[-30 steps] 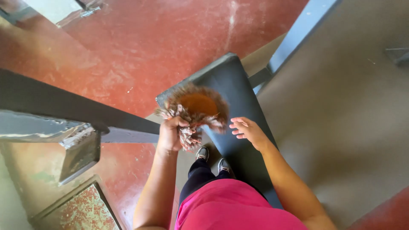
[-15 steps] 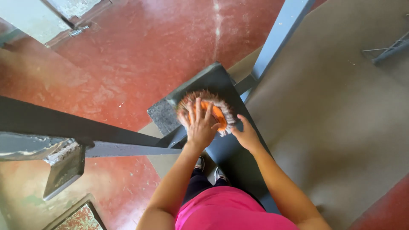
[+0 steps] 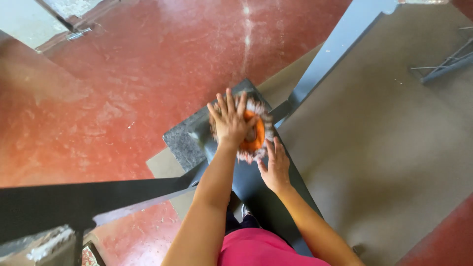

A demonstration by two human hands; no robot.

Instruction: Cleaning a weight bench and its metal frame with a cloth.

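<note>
We look straight down on our own arms. Our left hand (image 3: 229, 119) lies flat, fingers spread wide, pressing on a round mop head (image 3: 250, 129): an orange disc at the centre, ringed by shaggy grey-white yarn tufts, somewhat blurred. The mop head sits on the far end of a dark grey-blue bench top (image 3: 256, 189), a smooth, matte, long narrow slab. Our right hand (image 3: 275, 166) rests open just beside the mop head's near edge, fingers straight and loosely together, tips touching the fringe. A coarse, dark woven mat (image 3: 181, 140) sticks out from beneath the bench end. Below lies worn red painted concrete floor (image 3: 123, 74), scuffed pale in streaks; to the right, a dull tan surface (image 3: 394, 148).
</note>
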